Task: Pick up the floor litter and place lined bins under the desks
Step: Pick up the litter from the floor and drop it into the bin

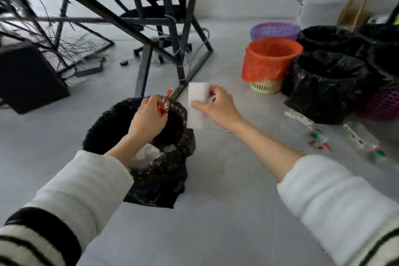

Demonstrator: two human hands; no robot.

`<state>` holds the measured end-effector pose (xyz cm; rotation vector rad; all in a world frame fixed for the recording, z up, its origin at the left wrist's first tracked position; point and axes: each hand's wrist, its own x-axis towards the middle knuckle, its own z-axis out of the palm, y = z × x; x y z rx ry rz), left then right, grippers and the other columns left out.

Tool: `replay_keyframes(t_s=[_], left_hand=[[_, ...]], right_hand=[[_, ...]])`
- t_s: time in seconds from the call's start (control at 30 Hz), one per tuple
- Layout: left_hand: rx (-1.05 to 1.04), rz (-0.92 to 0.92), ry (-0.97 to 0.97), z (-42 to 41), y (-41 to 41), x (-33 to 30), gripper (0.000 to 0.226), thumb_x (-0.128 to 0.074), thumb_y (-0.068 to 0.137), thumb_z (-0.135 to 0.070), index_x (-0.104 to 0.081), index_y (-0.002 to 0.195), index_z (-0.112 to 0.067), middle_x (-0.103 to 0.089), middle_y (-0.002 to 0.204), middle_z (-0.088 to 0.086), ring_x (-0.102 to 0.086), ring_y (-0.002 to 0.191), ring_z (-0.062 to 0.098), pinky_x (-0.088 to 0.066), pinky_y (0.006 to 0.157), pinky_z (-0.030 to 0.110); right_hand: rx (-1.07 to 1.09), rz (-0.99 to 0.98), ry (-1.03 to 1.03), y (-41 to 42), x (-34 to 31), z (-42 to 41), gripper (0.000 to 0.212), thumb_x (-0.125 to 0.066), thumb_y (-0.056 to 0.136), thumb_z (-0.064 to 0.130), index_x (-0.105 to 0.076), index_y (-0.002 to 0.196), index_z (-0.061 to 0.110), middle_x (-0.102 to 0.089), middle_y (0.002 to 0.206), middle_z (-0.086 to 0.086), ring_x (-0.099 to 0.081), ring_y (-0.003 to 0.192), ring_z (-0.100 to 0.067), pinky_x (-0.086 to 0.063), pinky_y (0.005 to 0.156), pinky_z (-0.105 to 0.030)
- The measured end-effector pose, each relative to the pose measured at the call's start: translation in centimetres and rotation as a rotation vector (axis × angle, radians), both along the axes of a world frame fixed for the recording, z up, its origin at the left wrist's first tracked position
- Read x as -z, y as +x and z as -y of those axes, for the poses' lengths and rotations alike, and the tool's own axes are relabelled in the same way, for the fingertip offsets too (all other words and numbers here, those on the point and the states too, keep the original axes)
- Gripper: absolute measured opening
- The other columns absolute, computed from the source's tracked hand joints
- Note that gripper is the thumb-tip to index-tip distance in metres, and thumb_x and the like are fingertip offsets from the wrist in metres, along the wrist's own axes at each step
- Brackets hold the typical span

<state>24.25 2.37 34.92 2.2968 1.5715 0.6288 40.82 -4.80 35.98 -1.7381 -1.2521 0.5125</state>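
A bin lined with a black bag (112, 119) stands on the grey floor in front of me, with pale crumpled litter inside. My left hand (146, 119) is over its opening and pinches a red and clear wrapper (165, 101). My right hand (218, 106) grips a white rectangular piece of litter (196, 101) just right of the bin's rim, above the floor. More litter, clear wrappers with red and green marks (319, 136), lies on the floor to the right.
Black desk legs (181, 34) and an office chair (155, 11) stand behind the bin, with cables at left. At right stand an orange-lined bin (269, 60), a purple basket (274, 30) and several black-lined bins (323, 84). A dark box (28, 75) sits at left.
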Motion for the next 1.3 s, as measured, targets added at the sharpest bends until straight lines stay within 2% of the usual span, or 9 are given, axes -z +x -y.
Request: replay_keyframes(t_s=[0.17, 0.27, 0.37, 0.43, 0.6, 0.8, 0.9, 1.07, 1.3], left_hand=[[-0.122, -0.06, -0.084, -1.9, -6.1, 1.7, 0.036, -0.06, 0.083, -0.02, -0.051, 0.116, -0.009, -0.053, 0.117, 0.019, -0.051, 0.109, 0.04, -0.041, 0.087, 0.039], [-0.1, -0.094, -0.151, -2.1, -8.0, 2.7, 0.039, -0.06, 0.084, -0.025, -0.054, 0.121, -0.018, -0.05, 0.126, 0.016, -0.051, 0.112, 0.038, -0.045, 0.093, 0.04], [-0.078, -0.071, -0.114, -2.2, -8.7, 2.9, 0.034, -0.054, 0.088, -0.017, -0.056, 0.122, -0.018, -0.046, 0.133, 0.013, -0.054, 0.109, 0.034, -0.045, 0.083, 0.035], [-0.081, -0.024, -0.071, -1.9, -8.2, 2.6, 0.033, -0.048, 0.091, -0.014, -0.054, 0.124, -0.016, -0.046, 0.134, 0.012, -0.053, 0.112, 0.031, -0.044, 0.082, 0.034], [0.043, 0.09, 0.018, 0.6, -3.9, 1.4, 0.031, -0.046, 0.093, -0.013, -0.056, 0.123, -0.013, -0.054, 0.127, 0.008, -0.056, 0.113, 0.025, -0.045, 0.092, 0.034], [0.387, 0.03, -0.014, 6.2, 8.9, 1.4, 0.03, -0.047, 0.092, -0.013, -0.056, 0.121, -0.01, -0.061, 0.115, 0.009, -0.06, 0.104, 0.027, -0.042, 0.092, 0.032], [0.483, -0.021, -0.074, 9.3, 14.3, 2.4, 0.033, -0.046, 0.093, -0.015, -0.051, 0.126, -0.01, -0.06, 0.119, 0.01, -0.058, 0.106, 0.026, -0.039, 0.091, 0.028], [0.717, -0.115, -0.228, 20.1, 26.7, 7.3, 0.038, -0.048, 0.093, -0.015, -0.046, 0.131, -0.01, -0.056, 0.123, 0.013, -0.055, 0.111, 0.029, -0.039, 0.093, 0.028], [0.917, -0.259, -0.414, 33.4, 35.2, 16.0, 0.04, -0.049, 0.093, -0.018, -0.044, 0.132, -0.013, -0.052, 0.128, 0.013, -0.052, 0.118, 0.029, -0.041, 0.101, 0.034]], right_hand=[[-0.14, -0.21, -0.091, -6.2, 0.6, -4.1, 0.053, -0.073, 0.074, 0.039, -0.056, 0.12, 0.016, -0.061, 0.119, -0.002, -0.056, 0.115, -0.023, -0.048, 0.098, -0.042], [-0.168, -0.201, -0.203, -8.2, 2.0, -5.3, 0.068, -0.072, 0.075, 0.045, -0.047, 0.13, 0.015, -0.057, 0.127, -0.005, -0.054, 0.118, -0.024, -0.047, 0.099, -0.041], [-0.195, -0.166, -0.278, -8.8, 2.6, -5.4, 0.079, -0.068, 0.081, 0.039, -0.03, 0.144, 0.012, -0.045, 0.14, -0.008, -0.046, 0.128, -0.024, -0.039, 0.102, -0.031], [-0.199, -0.161, -0.286, -8.3, 2.6, -5.0, 0.074, -0.065, 0.085, 0.034, -0.029, 0.146, 0.011, -0.044, 0.143, -0.009, -0.045, 0.13, -0.024, -0.038, 0.102, -0.03], [-0.155, -0.11, -0.282, -4.6, 2.1, -2.2, 0.051, -0.061, 0.088, 0.028, -0.047, 0.134, 0.009, -0.056, 0.13, -0.01, -0.055, 0.117, -0.026, -0.048, 0.098, -0.037], [0.052, -0.011, -0.358, 6.8, 2.5, 7.9, 0.046, -0.059, 0.089, 0.027, -0.051, 0.13, 0.01, -0.061, 0.125, -0.008, -0.057, 0.112, -0.025, -0.043, 0.086, -0.027], [0.161, 0.009, -0.405, 12.0, 3.4, 13.1, 0.046, -0.059, 0.089, 0.027, -0.05, 0.131, 0.01, -0.061, 0.125, -0.009, -0.057, 0.114, -0.025, -0.042, 0.091, -0.027], [0.453, -0.004, -0.537, 23.8, 7.7, 28.7, 0.052, -0.057, 0.09, 0.027, -0.042, 0.137, 0.009, -0.056, 0.129, -0.012, -0.053, 0.12, -0.028, -0.04, 0.097, -0.03], [0.858, -0.101, -0.889, 33.3, 16.7, 47.6, 0.066, -0.054, 0.091, 0.029, -0.024, 0.145, 0.008, -0.034, 0.143, -0.02, -0.039, 0.131, -0.039, -0.036, 0.107, -0.042]])
